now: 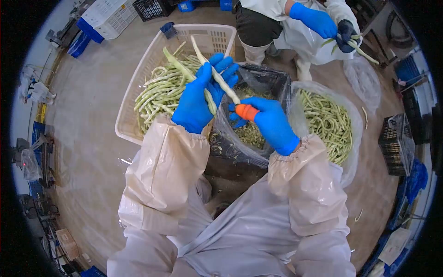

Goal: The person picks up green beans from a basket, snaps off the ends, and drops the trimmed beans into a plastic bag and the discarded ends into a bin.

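Note:
My left hand (203,94), in a blue glove, holds two long green beans between thumb and palm, its fingers partly spread. One is a pale bean (214,74) slanting across the fingers; the other is a greener bean (181,66) under the thumb. My right hand (272,121), also gloved in blue, wears an orange thumb cover (247,112) and pinches the lower end of the pale bean. Any blade on the cover cannot be made out. Below the hands is a black crate lined with plastic (277,78), with green trimmings (251,134) inside.
A beige crate (127,113) of whole beans (154,94) stands at left. At right, a clear plastic bag (353,161) holds more beans (325,122). Opposite, a co-worker's gloved hands (344,34) hold beans. A black crate (396,145) sits far right.

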`<action>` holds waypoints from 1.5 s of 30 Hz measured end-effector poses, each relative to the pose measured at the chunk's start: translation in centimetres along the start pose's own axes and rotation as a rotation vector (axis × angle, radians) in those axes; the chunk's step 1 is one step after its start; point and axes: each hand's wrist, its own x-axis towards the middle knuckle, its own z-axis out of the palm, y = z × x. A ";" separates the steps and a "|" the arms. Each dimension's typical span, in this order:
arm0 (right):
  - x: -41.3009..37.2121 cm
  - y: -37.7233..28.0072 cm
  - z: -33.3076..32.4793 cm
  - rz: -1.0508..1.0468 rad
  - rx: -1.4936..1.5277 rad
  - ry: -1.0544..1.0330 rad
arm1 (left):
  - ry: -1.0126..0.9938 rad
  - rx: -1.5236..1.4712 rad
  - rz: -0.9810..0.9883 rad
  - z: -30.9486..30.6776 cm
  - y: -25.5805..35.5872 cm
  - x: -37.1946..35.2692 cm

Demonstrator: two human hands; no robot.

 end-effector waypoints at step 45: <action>1.0 -0.1 -3.1 -0.178 -0.219 0.104 | 0.265 0.061 0.281 -2.1 6.1 -0.4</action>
